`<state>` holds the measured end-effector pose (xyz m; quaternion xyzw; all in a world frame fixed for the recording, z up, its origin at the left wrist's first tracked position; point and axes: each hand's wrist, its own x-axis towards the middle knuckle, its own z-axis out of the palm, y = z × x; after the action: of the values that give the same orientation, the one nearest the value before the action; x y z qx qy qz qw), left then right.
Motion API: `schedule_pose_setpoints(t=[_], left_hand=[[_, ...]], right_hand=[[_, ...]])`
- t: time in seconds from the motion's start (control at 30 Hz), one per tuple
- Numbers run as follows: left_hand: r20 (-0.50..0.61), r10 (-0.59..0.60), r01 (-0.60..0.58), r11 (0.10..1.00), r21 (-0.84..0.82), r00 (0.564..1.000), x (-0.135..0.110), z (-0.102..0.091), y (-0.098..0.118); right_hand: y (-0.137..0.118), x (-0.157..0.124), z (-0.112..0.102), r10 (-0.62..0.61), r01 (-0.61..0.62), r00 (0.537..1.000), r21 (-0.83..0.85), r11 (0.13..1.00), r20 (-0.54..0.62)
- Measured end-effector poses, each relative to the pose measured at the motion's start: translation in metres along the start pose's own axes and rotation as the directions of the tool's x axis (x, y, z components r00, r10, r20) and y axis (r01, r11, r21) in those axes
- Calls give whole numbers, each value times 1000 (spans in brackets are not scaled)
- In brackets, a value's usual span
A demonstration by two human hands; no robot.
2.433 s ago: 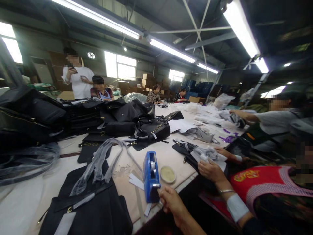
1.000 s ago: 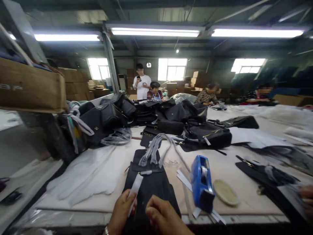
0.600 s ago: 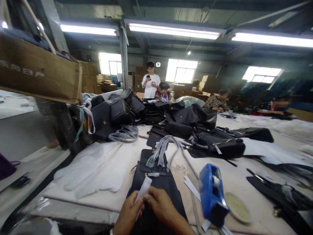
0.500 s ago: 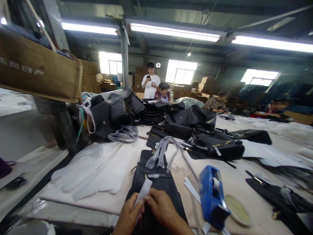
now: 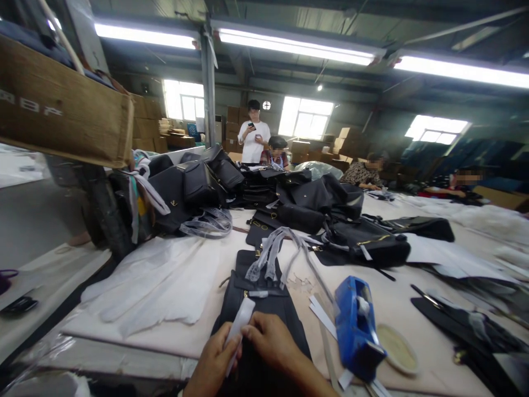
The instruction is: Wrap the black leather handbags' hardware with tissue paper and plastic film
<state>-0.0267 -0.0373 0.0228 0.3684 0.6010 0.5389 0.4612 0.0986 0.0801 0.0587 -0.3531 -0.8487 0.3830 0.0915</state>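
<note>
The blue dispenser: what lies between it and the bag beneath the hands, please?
The head view shows white strips, a grey strip and part of a wrapped strap.

Two hands at a white strip above a black bag.
The left hand (image 5: 217,355) grips the white strip (image 5: 242,320); the right hand (image 5: 273,339), fingers curled, is close beside it. Under them lies the black bag (image 5: 268,306). A blue tape dispenser (image 5: 351,333) stands to the right, near a round dish (image 5: 399,350).

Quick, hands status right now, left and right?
Left hand: closed, holding the white strip over the black bag.
Right hand: fingers bent, close beside the strip; cannot tell whether it grips anything.
</note>
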Motion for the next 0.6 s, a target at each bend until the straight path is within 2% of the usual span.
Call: schedule_pose_setpoints(t=[0.13, 0.3, 0.47, 0.6], left_hand=[[-39, 5, -3, 999, 34, 999, 2, 4, 0], [-173, -54, 70, 994, 85, 984, 7, 13, 2], [-188, -127, 121, 992, -44, 974, 12, 12, 1], [-177, -197, 174, 975, -139, 964, 16, 6, 0]], right_hand=[[0, 2, 1, 2, -2, 1000, 25, 1000, -12], [2, 1, 3, -13, 13, 1000, 92, 996, 2], [7, -4, 3, -73, 51, 993, 227, 973, 91], [6, 0, 4, -81, 56, 992, 249, 967, 93]])
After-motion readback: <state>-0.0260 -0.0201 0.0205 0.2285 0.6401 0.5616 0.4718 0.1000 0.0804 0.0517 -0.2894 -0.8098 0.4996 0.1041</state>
